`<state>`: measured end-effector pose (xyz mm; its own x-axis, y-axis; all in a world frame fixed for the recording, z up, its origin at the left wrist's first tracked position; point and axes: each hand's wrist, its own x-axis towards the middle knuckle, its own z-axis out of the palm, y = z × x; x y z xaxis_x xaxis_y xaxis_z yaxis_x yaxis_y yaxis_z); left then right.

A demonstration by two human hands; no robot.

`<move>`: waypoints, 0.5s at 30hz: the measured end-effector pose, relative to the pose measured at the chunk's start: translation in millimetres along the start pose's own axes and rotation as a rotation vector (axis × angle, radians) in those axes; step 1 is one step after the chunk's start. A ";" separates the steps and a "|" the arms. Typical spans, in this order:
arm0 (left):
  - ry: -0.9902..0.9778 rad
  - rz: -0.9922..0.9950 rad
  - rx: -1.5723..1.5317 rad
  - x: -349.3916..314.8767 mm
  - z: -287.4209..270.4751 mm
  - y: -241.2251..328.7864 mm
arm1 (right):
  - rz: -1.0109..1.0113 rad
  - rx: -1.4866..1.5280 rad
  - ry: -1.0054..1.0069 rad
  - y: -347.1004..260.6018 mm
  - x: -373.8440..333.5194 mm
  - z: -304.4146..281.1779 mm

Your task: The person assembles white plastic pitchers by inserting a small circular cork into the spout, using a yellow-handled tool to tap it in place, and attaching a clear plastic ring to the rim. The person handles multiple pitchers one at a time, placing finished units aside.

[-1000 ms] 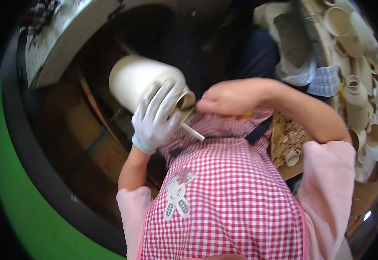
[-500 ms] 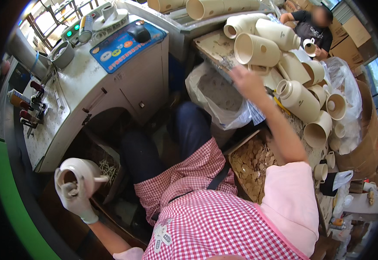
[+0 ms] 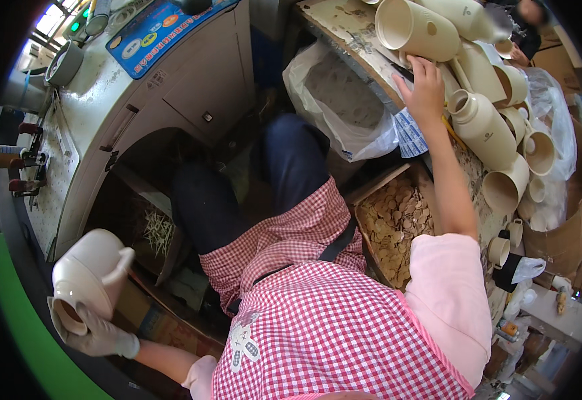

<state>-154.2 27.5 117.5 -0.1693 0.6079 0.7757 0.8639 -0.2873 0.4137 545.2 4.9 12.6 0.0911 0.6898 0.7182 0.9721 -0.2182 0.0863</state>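
In my gloved left hand (image 3: 98, 333) is a cream vacuum jug body (image 3: 94, 267), tilted with its neck toward me and its side handle pointing right. My fingers wrap round the neck, and part of the opening is hidden. Over at the right bench, my bare right hand (image 3: 426, 93) has its fingertips against the handle of a cream jug (image 3: 424, 30) lying on its side. The thumb stands apart from the fingers. Close by lies a bottle-shaped cream jug (image 3: 484, 130), and below it a wide-mouthed cream jug (image 3: 506, 185).
An open plastic bag (image 3: 344, 100) hangs beside the bench edge. Below is a box of small round tan pieces (image 3: 394, 227). The left worktable (image 3: 98, 100) carries a blue mat (image 3: 164, 33), a grey bowl (image 3: 64, 65) and toggle clamps (image 3: 30, 159). Another person (image 3: 524, 33) sits at the far right.
My left hand has lowered and moved left with its jug, turning it. My right hand now touches the lying jug's handle. The view has shifted, moving the bench things upward.
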 end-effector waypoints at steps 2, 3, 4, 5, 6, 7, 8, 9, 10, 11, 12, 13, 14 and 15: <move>-0.143 -0.020 -0.064 -11.7 0.3 22.4 | 0.173 0.339 -0.233 -33.6 -20.2 11.7; -0.207 -0.057 -0.122 -19.8 9.1 32.1 | 0.198 0.537 -0.335 -44.3 -33.2 24.2; -0.335 -0.032 -0.106 -24.2 19.0 40.1 | 0.234 0.564 -0.534 -51.7 -43.7 49.8; -0.354 -0.231 -0.242 -36.7 33.5 50.1 | 0.152 0.644 -0.656 -57.2 -56.5 83.1; -0.389 -0.332 -0.332 -42.7 49.0 56.7 | 0.167 0.458 -0.765 -59.5 -74.2 117.4; -0.407 -0.464 -0.400 -46.5 61.7 62.1 | 0.130 0.303 -0.809 -59.4 -92.7 155.3; -0.391 -0.485 -0.504 -48.5 68.5 66.9 | 0.059 0.198 -0.783 -54.0 -109.5 192.9; -0.357 -0.539 -0.574 -52.0 73.0 70.8 | -0.027 0.177 -0.748 -46.0 -127.0 225.0; -0.348 -0.583 -0.613 -51.7 73.3 72.4 | -0.041 0.003 -0.826 -40.5 -138.5 257.1; -0.369 -0.610 -0.632 -49.6 70.4 72.0 | -0.139 -0.008 -0.710 -30.3 -151.5 271.9; -0.408 -0.608 -0.611 -48.0 66.5 71.4 | -0.106 -0.148 -0.786 -28.0 -152.6 288.0; -0.446 -0.610 -0.585 -45.4 61.2 69.7 | -0.150 -0.079 -0.746 -23.9 -152.1 286.0; -0.473 -0.617 -0.569 -44.1 57.2 68.1 | -0.263 0.133 -0.546 -25.6 -144.8 278.0; -0.496 -0.628 -0.553 -43.1 53.7 66.6 | -0.201 0.119 -0.584 -34.2 -134.2 260.6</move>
<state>-63.9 21.9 86.0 -0.1949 0.9756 0.1011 0.3177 -0.0347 0.9475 556.1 99.7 -266.7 -0.0251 0.9800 0.1974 0.9969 0.0097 0.0787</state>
